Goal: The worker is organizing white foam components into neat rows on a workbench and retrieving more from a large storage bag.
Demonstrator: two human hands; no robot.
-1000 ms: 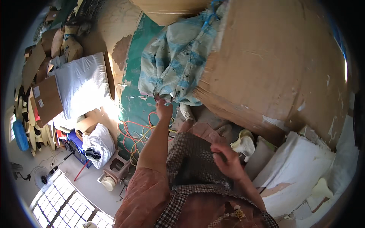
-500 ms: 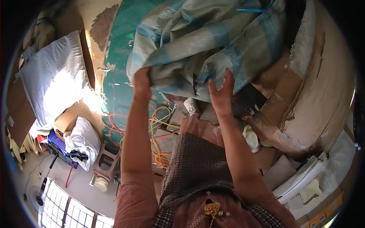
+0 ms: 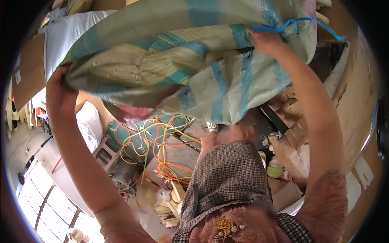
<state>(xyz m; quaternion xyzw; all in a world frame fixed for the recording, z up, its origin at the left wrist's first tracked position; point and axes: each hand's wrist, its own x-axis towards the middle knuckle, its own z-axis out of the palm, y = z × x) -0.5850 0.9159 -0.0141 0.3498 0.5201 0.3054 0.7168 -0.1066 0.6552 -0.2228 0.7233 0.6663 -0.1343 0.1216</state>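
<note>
Both hands up: left hand point(image 3: 56, 95) and right hand point(image 3: 268, 41) have fingers clenched on woven striped sack point(image 3: 182, 69), lifted overhead, not yet set anywhere, tangled cables point(image 3: 158, 141) beneath.

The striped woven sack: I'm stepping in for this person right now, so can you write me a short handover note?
Left hand: gripping the lower left edge of the striped woven sack.
Right hand: gripping its upper right edge, by the blue cord.
The sack is raised and spread overhead between both arms, clear of the floor.
Below it lie tangled orange and yellow cables and torn cardboard.
Done: sack lifted. Left: setting it down somewhere; where is unclear.
</note>
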